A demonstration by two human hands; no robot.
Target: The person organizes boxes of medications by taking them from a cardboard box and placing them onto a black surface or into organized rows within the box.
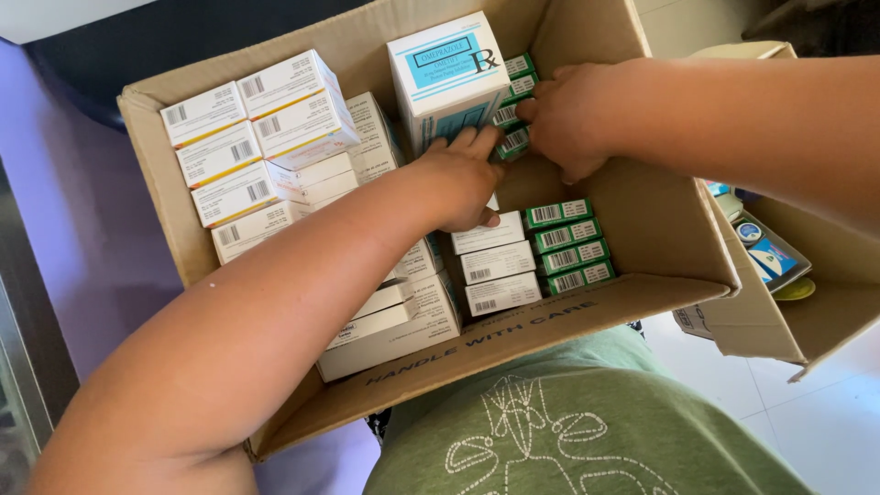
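Green-edged small cartons (513, 105) are what both hands meet over, and from the head view I read them as a short stack standing against the far right wall of the open cardboard box (660, 229). My right hand (573, 119) comes in from the right and sits on the right side of that stack, fingers curled narrow around the cartons' ends; it looks like a pinch on them, though the fingertips are hidden behind the knuckles. My left hand (463, 179) reaches across from the near left, its fingers (477, 139) lying fairly flat and close together, tips touching the lowest green carton and the foot of the tall white-and-blue carton (449, 78) that stands upright just left of the stack. So the stack lies between the two hands, far of the left fingertips and left of the right palm; I judge the right hand nearer and better placed. The cartons' long axis runs roughly left to right, tilted up toward the far right. A second row of green cartons (568, 246) lies nearer, beside white cartons (495, 266); more white cartons with yellow stripes (247, 137) fill the left side.
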